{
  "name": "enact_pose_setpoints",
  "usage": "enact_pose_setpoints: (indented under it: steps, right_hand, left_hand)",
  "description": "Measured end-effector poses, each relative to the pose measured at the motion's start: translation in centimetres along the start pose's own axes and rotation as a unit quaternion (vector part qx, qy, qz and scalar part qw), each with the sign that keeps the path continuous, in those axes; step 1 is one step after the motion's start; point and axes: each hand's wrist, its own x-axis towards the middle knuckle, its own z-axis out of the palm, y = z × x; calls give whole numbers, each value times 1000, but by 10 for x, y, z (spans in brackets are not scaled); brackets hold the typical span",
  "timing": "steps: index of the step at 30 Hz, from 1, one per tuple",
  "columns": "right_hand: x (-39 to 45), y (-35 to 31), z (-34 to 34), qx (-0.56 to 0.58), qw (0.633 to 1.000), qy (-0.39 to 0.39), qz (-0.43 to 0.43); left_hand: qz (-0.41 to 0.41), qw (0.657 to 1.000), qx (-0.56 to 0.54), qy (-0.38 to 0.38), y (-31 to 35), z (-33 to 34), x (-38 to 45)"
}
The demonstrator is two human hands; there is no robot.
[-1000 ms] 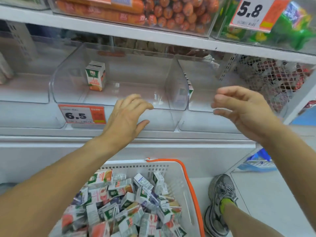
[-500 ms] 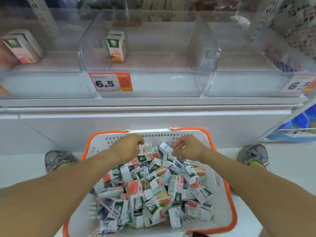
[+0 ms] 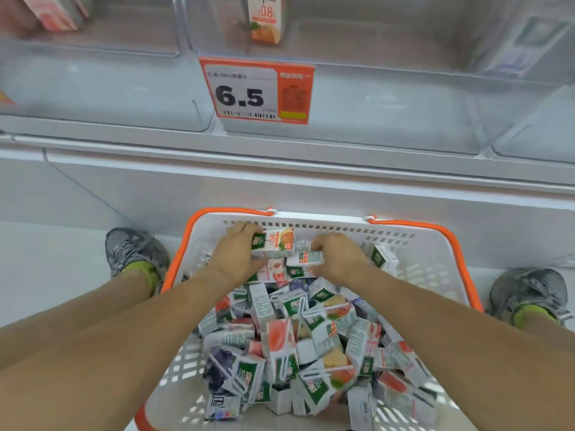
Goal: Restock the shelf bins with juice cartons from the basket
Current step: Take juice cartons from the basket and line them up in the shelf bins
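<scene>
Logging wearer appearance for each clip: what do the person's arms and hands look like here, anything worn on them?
Both forearms are bare to the frame edge, with no sleeves in view. The left hand and right hand are ungloved; no watch, ring or bracelet shows on either. Fingertips are partly hidden among cartons, so nails cannot be checked.

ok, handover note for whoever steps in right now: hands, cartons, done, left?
Left hand: grips an orange juice carton at the far end of the basket.
Right hand: grips another carton beside it.
Both hands are down in the basket; nothing is lifted clear yet.
Done: one orange carton stands in the middle bin, above the 6.5 price tag.
Left: the basket holds a big loose pile of cartons; nearly all the restocking remains.
</scene>
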Motion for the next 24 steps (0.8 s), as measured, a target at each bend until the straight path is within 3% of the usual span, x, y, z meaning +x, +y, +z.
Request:
enact_pose_setpoints:
  steps: [4, 8, 14, 19, 24]
  right_hand:
    - [-13, -3, -11, -15, 999, 23, -28]
    - [-39, 2, -36, -27, 997, 60, -43]
    - [-76, 26, -65, 18, 993, 109, -38]
    - [-97, 50, -72, 18, 994, 105, -12]
    - [-113, 63, -87, 51, 994, 92, -7]
  left_hand:
    - [-16, 996, -75, 51, 0, 8, 0]
    - [-134, 977, -161, 48, 12, 16, -5]
    - [-206, 945, -243, 74, 32, 14, -7]
    - [-202, 917, -330, 93, 54, 9, -4]
    - [-121, 950, -287, -9, 86, -4, -8]
